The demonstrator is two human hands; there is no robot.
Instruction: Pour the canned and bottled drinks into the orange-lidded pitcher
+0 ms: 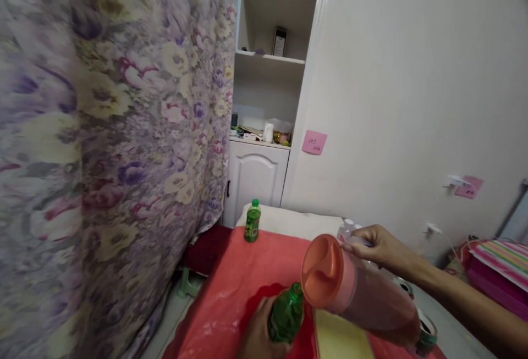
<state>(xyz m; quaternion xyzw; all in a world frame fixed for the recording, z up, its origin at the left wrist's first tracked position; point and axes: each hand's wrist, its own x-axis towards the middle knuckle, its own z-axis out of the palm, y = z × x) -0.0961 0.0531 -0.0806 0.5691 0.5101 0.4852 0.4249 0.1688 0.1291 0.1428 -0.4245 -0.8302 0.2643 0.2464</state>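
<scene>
My left hand (pixel 259 329) is wrapped round a green bottle (pixel 286 315) with no cap on its mouth, low over the red cloth (pixel 218 287). To its right, my right hand (pixel 371 246) grips a large clear pitcher (pixel 379 304) with an orange lid (pixel 324 271). The pitcher is tilted, its lid end towards the left, close beside the bottle's mouth. Reddish-brown colour shows inside the pitcher. Whether any liquid is flowing cannot be made out. Another green bottle (pixel 252 221), capped, stands upright at the far left of the table.
Clear bottles (pixel 347 227) stand behind my right hand. A yellow sheet (pixel 340 337) lies under the pitcher, with rolls of tape (pixel 428 329) at the right. A floral curtain (pixel 124 128) hangs at left; shelves (pixel 270 59) stand behind.
</scene>
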